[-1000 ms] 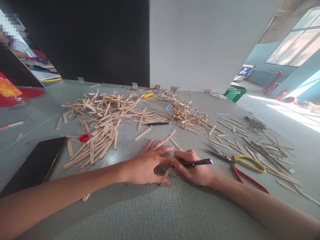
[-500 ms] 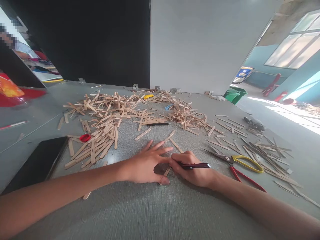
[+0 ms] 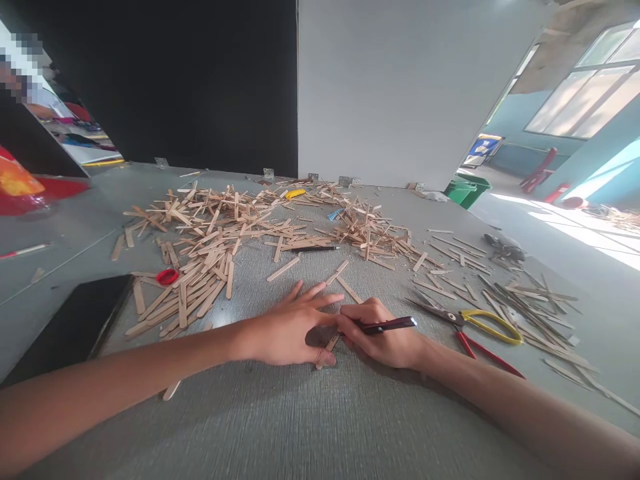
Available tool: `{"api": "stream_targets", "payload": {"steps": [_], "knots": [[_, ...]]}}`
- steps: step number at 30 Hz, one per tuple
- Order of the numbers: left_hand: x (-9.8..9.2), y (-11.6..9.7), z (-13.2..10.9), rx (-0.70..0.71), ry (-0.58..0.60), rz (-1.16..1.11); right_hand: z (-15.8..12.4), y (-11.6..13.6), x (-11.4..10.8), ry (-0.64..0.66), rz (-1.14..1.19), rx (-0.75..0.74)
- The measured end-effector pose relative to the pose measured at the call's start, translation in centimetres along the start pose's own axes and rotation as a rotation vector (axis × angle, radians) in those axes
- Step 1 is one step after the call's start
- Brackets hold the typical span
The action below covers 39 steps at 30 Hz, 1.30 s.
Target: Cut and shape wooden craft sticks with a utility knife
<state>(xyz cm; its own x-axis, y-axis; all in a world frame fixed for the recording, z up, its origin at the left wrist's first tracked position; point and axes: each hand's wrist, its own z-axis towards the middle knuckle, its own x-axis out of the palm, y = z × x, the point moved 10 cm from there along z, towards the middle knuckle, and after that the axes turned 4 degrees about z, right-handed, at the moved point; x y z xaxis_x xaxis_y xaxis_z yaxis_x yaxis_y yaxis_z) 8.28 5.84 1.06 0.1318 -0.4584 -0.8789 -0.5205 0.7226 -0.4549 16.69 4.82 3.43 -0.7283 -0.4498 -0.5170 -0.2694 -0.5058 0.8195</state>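
My left hand [image 3: 285, 332] lies spread over the table, fingers apart. Its thumb presses the lower end of a wooden craft stick [image 3: 332, 343] that bears a dark mark; the hand partly hides this stick. Close beside it, my right hand [image 3: 384, 347] is closed around a dark pen [image 3: 397, 324]. The pen's tip is hidden behind the fingers. Just beyond the hands, another craft stick [image 3: 349, 289] lies at a slant. A slim black pen [image 3: 315, 249] rests farther back.
Piles of craft sticks [image 3: 200, 293] spread across the table. Scissors [image 3: 457, 319] with one yellow and one red handle lie right of my hand. At the left are a black phone-like slab [image 3: 65, 327] and a red ring [image 3: 167, 277]. Panels [image 3: 370, 93] stand behind.
The pen in my right hand has tilted slightly, its rear end a little higher. My left hand keeps its place on the stick. The whole view has shifted slightly.
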Motion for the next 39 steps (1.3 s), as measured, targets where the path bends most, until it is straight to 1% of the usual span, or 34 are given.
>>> {"api": "stream_targets", "payload": {"steps": [4, 7, 11, 13, 16, 18, 21, 24, 27, 29, 31, 35, 39], "knots": [[-0.2, 0.0, 0.0, 0.011, -0.022, -0.019, 0.0, -0.5, 0.1, 0.000, 0.040, 0.048], [-0.3, -0.1, -0.1, -0.005, -0.005, -0.008, -0.2, -0.8, 0.1, -0.013, 0.073, 0.067], [-0.4, -0.2, -0.4, -0.051, 0.017, 0.006, -0.5, -1.3, -0.4, -0.091, 0.106, 0.095], [-0.7, 0.1, -0.6, -0.091, -0.014, 0.013, -0.6, -1.6, -0.8, -0.143, 0.119, 0.116], [-1.7, 0.6, -1.2, -0.153, -0.115, -0.026, -0.6, -1.9, -1.2, -0.204, 0.124, 0.137], [-2.2, 1.3, -1.6, -0.214, -0.173, -0.074, -0.6, -1.9, -1.3, -0.221, 0.124, 0.141], [-2.6, 2.1, -2.1, -0.275, -0.195, -0.115, -0.7, -1.8, -1.2, -0.222, 0.122, 0.142], [-3.0, 2.5, -2.4, -0.288, -0.179, -0.108, -0.7, -1.8, -1.2, -0.223, 0.104, 0.137], [-2.9, 3.2, -2.6, -0.311, -0.096, -0.087, -0.6, -1.8, -1.2, -0.226, 0.084, 0.135], [-3.0, 3.3, -2.5, -0.300, -0.068, -0.085, -0.6, -1.8, -1.2, -0.223, 0.072, 0.134], [-3.5, 3.4, -2.5, -0.288, -0.085, -0.080, -0.6, -1.7, -1.1, -0.220, 0.056, 0.132], [-4.2, 3.3, -2.7, -0.314, -0.118, -0.043, -0.4, -1.3, -1.1, -0.214, 0.023, 0.121], [-4.5, 2.4, -3.0, -0.305, -0.097, -0.027, -0.3, -1.0, -1.1, -0.209, 0.003, 0.106]]}}
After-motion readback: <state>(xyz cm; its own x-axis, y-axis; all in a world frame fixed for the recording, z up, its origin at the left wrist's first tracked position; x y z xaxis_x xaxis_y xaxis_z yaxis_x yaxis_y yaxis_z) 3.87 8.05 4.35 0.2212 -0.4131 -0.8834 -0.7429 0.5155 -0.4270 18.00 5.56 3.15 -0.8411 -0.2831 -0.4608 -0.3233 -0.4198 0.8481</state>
